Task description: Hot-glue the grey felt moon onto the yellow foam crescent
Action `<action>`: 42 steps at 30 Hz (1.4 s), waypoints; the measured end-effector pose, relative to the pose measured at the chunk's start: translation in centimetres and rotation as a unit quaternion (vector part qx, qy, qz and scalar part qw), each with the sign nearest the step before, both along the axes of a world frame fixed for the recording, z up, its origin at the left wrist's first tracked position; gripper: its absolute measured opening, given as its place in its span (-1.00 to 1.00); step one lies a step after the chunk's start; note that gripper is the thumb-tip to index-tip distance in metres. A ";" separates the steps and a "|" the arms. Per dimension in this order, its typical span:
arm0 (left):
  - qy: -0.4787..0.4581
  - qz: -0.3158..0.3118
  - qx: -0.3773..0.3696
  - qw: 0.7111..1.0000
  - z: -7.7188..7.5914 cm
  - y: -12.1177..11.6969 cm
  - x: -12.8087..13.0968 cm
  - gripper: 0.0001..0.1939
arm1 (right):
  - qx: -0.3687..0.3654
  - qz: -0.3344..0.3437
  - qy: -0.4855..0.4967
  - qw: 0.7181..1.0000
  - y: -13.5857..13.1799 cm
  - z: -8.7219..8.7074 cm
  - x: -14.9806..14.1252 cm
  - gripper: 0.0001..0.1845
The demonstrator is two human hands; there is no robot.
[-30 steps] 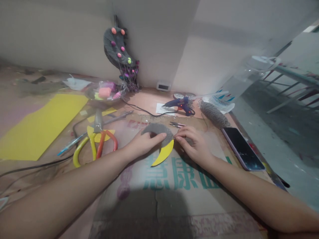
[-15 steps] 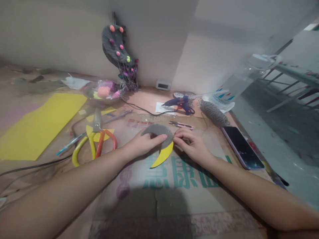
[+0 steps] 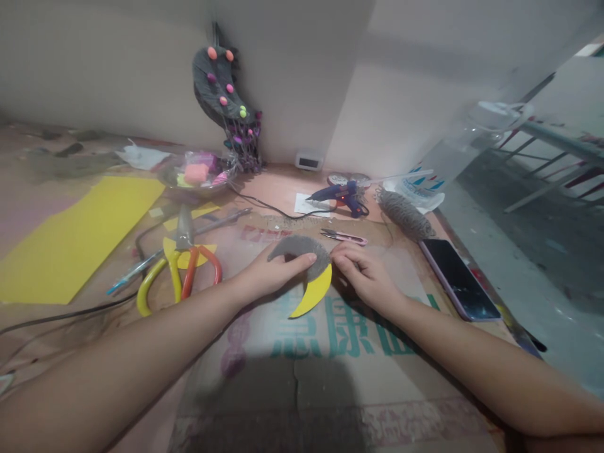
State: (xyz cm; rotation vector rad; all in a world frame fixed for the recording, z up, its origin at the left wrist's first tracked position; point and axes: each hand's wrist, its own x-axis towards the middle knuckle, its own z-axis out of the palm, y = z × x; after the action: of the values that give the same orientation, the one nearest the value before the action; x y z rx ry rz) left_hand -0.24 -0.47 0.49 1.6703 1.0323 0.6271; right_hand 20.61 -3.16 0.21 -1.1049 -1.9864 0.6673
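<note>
In front of the dark-blue plastic glue gun [image 3: 346,195], the left hand [image 3: 270,270] grips a yellow-card crescent [image 3: 323,259], apparently wrapped past halfway in grey yarn [image 3: 298,244], its lower tip left bare; the right hand [image 3: 368,274] curls beside it, its grip hidden.

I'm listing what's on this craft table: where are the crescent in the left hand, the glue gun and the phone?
Crescent [image 3: 319,282]: head view, on its yellow part.
Glue gun [image 3: 341,192]: head view, on its dark blue body.
Phone [image 3: 459,279]: head view, on its dark screen.
</note>
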 end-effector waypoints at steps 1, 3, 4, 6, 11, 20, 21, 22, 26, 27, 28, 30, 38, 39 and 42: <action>0.001 0.005 -0.001 1.000 0.0 0.0 0.0 -0.62 | -0.005 0.003 0.005 1.000 0.0 0.0 0.1 -0.65; -0.005 0.013 -0.003 1.000 -0.1 0.1 0.0 -0.61 | -0.007 0.005 0.019 1.000 0.0 -0.1 0.2 -0.58; -0.008 0.015 -0.005 1.000 -0.1 0.1 0.0 -0.61 | -0.006 0.003 0.025 1.000 0.0 -0.2 0.2 -0.57; -0.011 0.016 -0.007 1.000 -0.1 0.1 -0.1 -0.61 | -0.004 -0.015 0.031 0.999 -0.1 -0.2 0.2 -0.61; -0.003 0.022 -0.014 1.000 -0.3 0.1 -0.1 -0.60 | 0.017 -0.152 0.155 0.976 0.2 -0.1 0.6 -0.82; 0.004 0.034 -0.025 0.999 -0.1 0.2 -0.2 -0.60 | 0.001 -0.194 0.137 0.971 0.2 0.5 0.9 -0.72; 0.012 0.036 -0.026 0.999 0.0 0.2 -0.2 -0.59 | 0.009 -0.181 0.101 0.978 -0.2 0.5 0.7 -0.73; 0.019 0.038 -0.024 0.999 0.0 0.2 -0.2 -0.58 | 0.022 -0.163 0.076 0.983 -0.6 0.5 0.6 -0.75; 0.028 0.041 -0.020 0.999 0.0 0.2 -0.3 -0.56 | 0.072 -0.081 0.088 0.990 -1.1 0.2 0.4 -0.84; 0.031 0.042 -0.022 0.998 0.0 0.2 -0.3 -0.56 | 0.064 -0.070 0.106 0.990 -1.0 0.1 0.3 -0.85; 0.033 0.043 -0.026 0.998 0.0 0.3 -0.3 -0.55 | 0.041 -0.065 0.125 0.989 -0.9 0.0 0.3 -0.86; 0.028 0.041 -0.029 0.998 -0.1 0.3 -0.3 -0.54 | -0.042 -0.052 0.163 0.984 -0.5 -0.2 0.1 -0.88; 0.023 0.037 -0.018 0.999 -0.3 0.5 -0.1 -0.56 | -0.200 -0.024 0.191 0.961 0.3 -0.7 -0.2 -0.69; 0.028 0.037 -0.019 0.999 -0.3 0.5 -0.1 -0.55 | -0.177 -0.039 0.168 0.969 0.4 -0.7 -0.1 -0.77; 0.030 0.037 -0.017 0.999 -0.2 0.4 -0.2 -0.55 | -0.129 -0.072 0.107 0.983 0.5 -0.4 0.1 -0.89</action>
State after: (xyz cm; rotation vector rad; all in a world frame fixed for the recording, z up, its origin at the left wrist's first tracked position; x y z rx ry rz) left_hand -0.47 -0.02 0.25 1.6358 1.1458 0.6067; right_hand 20.71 -2.62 -0.22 -1.2590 -1.6525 0.9433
